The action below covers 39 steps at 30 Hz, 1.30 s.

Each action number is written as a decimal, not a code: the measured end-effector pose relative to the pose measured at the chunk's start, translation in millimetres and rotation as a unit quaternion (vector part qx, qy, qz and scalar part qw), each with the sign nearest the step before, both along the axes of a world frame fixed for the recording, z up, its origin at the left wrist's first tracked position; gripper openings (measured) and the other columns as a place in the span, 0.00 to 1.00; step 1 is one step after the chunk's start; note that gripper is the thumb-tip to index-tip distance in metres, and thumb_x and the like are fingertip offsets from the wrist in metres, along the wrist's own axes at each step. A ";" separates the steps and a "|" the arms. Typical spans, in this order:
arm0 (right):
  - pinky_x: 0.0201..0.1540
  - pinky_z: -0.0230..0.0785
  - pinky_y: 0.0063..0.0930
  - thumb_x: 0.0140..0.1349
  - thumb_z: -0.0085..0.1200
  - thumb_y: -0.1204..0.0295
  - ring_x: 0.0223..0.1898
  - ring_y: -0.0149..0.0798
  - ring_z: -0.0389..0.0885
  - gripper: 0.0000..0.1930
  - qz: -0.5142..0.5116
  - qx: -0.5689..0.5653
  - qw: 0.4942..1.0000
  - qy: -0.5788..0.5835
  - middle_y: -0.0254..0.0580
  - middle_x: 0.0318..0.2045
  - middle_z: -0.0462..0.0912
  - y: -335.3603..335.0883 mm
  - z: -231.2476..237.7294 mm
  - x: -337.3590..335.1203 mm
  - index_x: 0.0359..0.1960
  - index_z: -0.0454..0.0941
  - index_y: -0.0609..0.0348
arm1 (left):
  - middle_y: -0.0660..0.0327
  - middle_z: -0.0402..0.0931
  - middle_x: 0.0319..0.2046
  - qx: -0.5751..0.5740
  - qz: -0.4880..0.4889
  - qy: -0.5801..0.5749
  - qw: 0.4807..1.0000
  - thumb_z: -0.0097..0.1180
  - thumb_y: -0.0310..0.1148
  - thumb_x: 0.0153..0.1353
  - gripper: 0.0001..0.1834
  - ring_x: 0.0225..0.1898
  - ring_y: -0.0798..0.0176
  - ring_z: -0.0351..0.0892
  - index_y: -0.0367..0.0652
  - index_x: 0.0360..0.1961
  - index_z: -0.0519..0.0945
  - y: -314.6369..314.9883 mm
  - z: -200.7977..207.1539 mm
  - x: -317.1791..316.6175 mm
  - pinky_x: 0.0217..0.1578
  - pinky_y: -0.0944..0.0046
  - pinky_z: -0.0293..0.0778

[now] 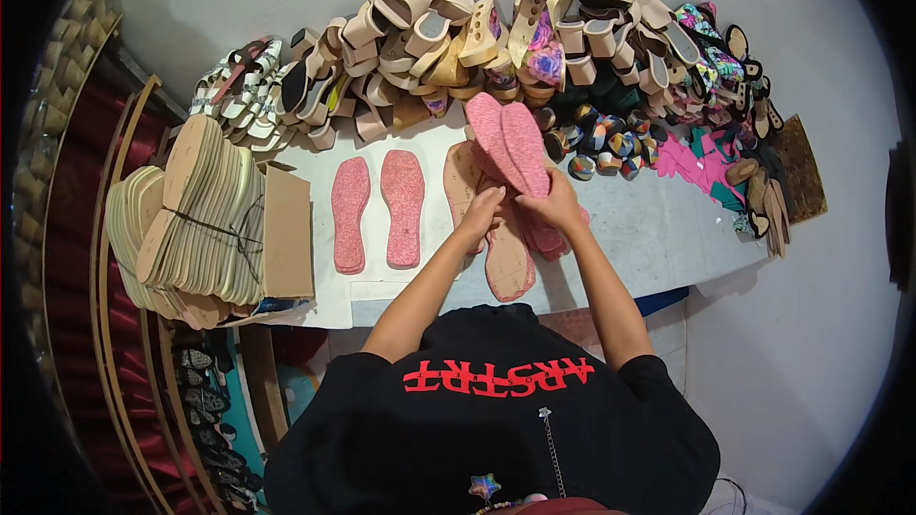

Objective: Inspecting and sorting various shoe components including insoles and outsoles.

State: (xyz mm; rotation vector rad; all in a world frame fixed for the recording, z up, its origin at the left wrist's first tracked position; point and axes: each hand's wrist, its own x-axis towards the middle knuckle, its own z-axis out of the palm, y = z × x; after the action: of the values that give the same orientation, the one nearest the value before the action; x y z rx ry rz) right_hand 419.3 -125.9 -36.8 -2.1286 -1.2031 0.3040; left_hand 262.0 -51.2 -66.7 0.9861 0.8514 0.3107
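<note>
Fingers of the right hand (556, 204) clasp the lower ends of pink soles (510, 148) over the table (634, 243); the left hand's (481, 214) bend near a tan sole (510, 267), their grip unclear to me. I see shoes (410, 2) crowding the back edge, bare tabletop rightward.

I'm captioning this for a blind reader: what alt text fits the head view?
A person's right hand holds pink insoles, left hand close by, over a table with more pink insoles. Sandals are heaped along the far side; a tied stack of pale insoles sits at left.
</note>
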 end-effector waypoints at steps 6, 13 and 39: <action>0.49 0.63 0.33 0.29 0.69 0.59 0.46 0.47 0.71 0.42 0.086 0.074 0.991 0.070 0.56 0.43 0.72 7.7 8.0 -40.9 0.47 0.66 0.71 | 0.58 0.72 0.41 -0.044 0.070 -0.177 0.981 0.35 0.52 0.62 0.26 0.42 0.66 0.71 0.39 0.48 0.67 2.3 -7.8 3.1 0.41 0.65 0.67; 0.48 0.63 0.35 0.33 0.66 0.60 0.45 0.50 0.71 0.38 0.050 0.067 0.992 0.096 0.60 0.42 0.72 14.0 10.8 -84.1 0.45 0.66 0.72 | 0.55 0.69 0.47 -0.068 0.191 -0.357 0.912 0.33 0.47 0.64 0.25 0.44 0.64 0.72 0.38 0.51 0.63 12.6 11.7 -25.9 0.40 0.65 0.70; 0.31 0.70 0.25 0.38 0.52 0.82 0.28 0.35 0.77 0.26 0.098 0.071 0.892 0.437 0.48 0.29 0.77 47.5 11.1 -199.4 0.43 0.59 0.66 | 0.52 0.55 0.57 0.033 0.259 -0.275 0.925 0.33 0.55 0.61 0.36 0.58 0.61 0.55 0.34 0.58 0.53 80.7 18.0 -166.6 0.57 0.62 0.51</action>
State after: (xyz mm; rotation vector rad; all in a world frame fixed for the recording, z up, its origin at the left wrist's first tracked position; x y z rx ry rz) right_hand 219.9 -78.4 -25.8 -1.4403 -0.8385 1.0894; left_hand 95.5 29.5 -48.7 0.6634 0.5682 1.0249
